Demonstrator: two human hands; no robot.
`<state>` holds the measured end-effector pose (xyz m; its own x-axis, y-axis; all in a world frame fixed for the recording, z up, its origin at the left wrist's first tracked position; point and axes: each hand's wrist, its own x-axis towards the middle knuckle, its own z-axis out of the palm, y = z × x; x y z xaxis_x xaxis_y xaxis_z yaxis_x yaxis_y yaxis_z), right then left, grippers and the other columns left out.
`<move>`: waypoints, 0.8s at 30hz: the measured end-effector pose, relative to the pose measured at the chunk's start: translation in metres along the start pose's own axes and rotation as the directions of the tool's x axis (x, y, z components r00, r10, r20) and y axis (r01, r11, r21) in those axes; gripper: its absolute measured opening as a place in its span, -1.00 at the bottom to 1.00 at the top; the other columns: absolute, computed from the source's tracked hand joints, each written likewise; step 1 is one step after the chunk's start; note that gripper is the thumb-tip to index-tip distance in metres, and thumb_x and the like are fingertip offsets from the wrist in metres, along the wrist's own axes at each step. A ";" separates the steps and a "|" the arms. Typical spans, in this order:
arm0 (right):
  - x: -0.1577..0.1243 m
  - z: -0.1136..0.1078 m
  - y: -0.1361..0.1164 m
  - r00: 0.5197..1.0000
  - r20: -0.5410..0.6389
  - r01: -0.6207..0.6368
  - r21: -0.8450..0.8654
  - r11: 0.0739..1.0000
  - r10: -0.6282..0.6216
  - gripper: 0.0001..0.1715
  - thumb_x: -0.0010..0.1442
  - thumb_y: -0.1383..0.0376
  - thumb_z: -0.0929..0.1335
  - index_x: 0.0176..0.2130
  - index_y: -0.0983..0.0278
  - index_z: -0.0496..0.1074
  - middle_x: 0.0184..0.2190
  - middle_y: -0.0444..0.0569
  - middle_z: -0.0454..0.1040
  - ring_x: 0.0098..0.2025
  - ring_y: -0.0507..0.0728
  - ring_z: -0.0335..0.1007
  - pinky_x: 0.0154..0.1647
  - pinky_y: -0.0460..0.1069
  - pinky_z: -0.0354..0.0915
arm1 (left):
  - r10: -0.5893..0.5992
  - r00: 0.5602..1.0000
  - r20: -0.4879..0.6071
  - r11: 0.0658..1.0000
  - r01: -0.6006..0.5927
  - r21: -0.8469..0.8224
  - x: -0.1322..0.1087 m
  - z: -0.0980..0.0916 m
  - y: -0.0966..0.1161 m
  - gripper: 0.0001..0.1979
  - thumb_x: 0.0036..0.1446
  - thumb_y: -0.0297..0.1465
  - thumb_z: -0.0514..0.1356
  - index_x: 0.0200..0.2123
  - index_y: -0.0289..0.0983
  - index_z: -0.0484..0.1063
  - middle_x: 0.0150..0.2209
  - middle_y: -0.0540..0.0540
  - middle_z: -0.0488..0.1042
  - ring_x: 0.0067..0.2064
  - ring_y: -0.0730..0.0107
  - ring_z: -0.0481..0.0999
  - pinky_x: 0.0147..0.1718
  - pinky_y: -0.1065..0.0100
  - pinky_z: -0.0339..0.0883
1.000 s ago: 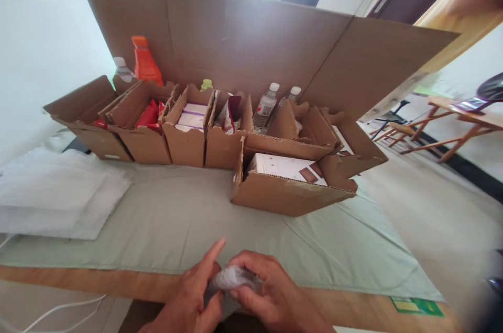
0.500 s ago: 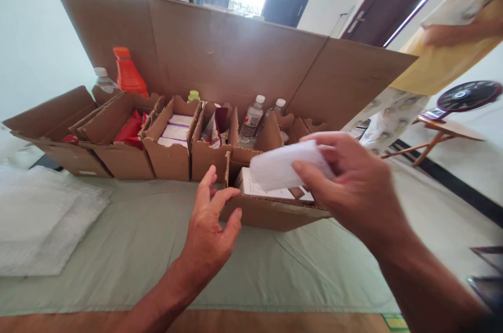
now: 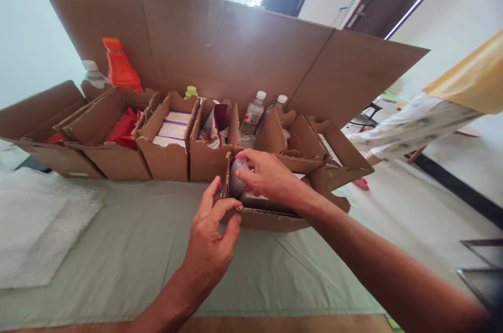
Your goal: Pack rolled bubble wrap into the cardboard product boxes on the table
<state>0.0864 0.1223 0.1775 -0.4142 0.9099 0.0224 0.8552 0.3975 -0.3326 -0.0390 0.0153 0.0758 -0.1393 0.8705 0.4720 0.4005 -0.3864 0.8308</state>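
Observation:
My right hand (image 3: 267,176) is closed round a small bundle wrapped in bubble wrap (image 3: 237,178) and holds it inside the left end of the nearest cardboard box (image 3: 271,217). A white carton lies in that box, mostly hidden under the hand. My left hand (image 3: 212,233) rests at the box's front left corner, thumb and fingers curled against the cardboard edge. Both forearms reach in from the bottom of the view.
A row of open cardboard boxes (image 3: 165,155) holds red packets, white cartons and snack bags. Water bottles (image 3: 253,113) and an orange bottle (image 3: 118,66) stand behind. A tall cardboard sheet (image 3: 220,45) backs them. Bubble wrap sheets (image 3: 35,223) lie left. Another person (image 3: 440,113) stands at right.
My right hand has come down from above the box and pushed the wrapped bundle into its left end. My left hand has closed in on the box's corner.

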 end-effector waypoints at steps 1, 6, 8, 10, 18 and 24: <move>0.000 0.000 0.002 1.000 0.020 0.013 0.026 1.000 -0.013 -0.64 0.18 0.39 0.34 -0.02 0.29 0.50 -0.19 -0.01 0.62 -0.21 0.13 0.53 -0.23 -0.06 0.29 | -0.003 1.000 0.000 1.000 0.003 -0.003 0.000 0.001 0.000 -0.84 0.26 -0.47 0.15 -0.15 -0.18 0.51 0.29 -0.25 0.31 0.29 0.09 0.37 0.16 0.05 0.36; 0.000 0.002 0.000 0.993 0.093 0.091 -0.222 0.971 -0.072 -0.66 0.23 0.39 0.30 -0.02 0.29 0.52 -0.09 0.10 0.61 -0.10 0.24 0.55 -0.16 0.02 0.32 | -0.004 1.000 -0.008 0.999 0.004 -0.036 0.002 0.005 -0.002 -0.84 0.27 -0.47 0.14 -0.16 -0.19 0.50 0.19 -0.23 0.42 0.23 0.13 0.44 0.13 0.09 0.39; 0.002 0.005 -0.003 0.993 0.102 0.099 -0.346 0.933 -0.067 -0.67 0.25 0.39 0.29 -0.03 0.29 0.53 -0.10 0.13 0.62 -0.08 0.27 0.55 -0.19 0.03 0.32 | -0.007 1.000 -0.012 0.999 0.006 -0.048 0.002 0.006 -0.003 -0.83 0.28 -0.46 0.12 -0.15 -0.19 0.49 0.18 -0.23 0.44 0.22 0.14 0.46 0.14 0.09 0.39; 0.004 0.008 -0.006 0.990 0.123 0.115 -0.400 0.909 -0.071 -0.70 0.25 0.38 0.29 -0.07 0.30 0.54 -0.14 0.14 0.63 -0.10 0.29 0.57 -0.24 0.03 0.32 | 0.004 1.000 -0.015 0.998 -0.004 -0.057 0.001 0.008 -0.006 -0.82 0.29 -0.46 0.11 -0.12 -0.18 0.48 0.18 -0.22 0.44 0.21 0.16 0.46 0.15 0.10 0.37; 0.006 0.005 -0.008 0.979 0.146 0.192 -0.402 0.895 -0.144 -0.73 0.25 0.30 0.32 -0.16 0.33 0.59 -0.19 0.16 0.64 -0.11 0.33 0.58 -0.17 0.09 0.36 | -0.127 0.988 -0.084 0.943 0.094 -0.319 -0.013 0.022 -0.018 -0.41 0.32 -0.46 0.09 0.35 -0.09 0.00 0.37 -0.22 0.18 0.34 0.17 0.28 0.29 0.07 0.22; -0.065 -0.036 0.024 0.940 -0.330 0.082 -0.031 0.996 -0.087 -0.72 0.28 0.17 0.36 -0.07 0.18 0.58 -0.17 -0.04 0.63 -0.22 0.17 0.56 -0.15 0.06 0.42 | -0.230 0.971 0.066 0.925 0.239 -0.295 -0.013 0.021 -0.026 -0.39 0.29 -0.38 0.13 0.36 -0.13 0.03 0.30 -0.22 0.29 0.28 0.14 0.34 0.27 0.01 0.21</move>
<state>0.1453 0.0770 0.2016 -0.3612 0.8599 0.3607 0.8277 0.4738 -0.3006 -0.0286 0.0203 0.0418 -0.1679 0.9542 0.2475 0.0695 -0.2389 0.9685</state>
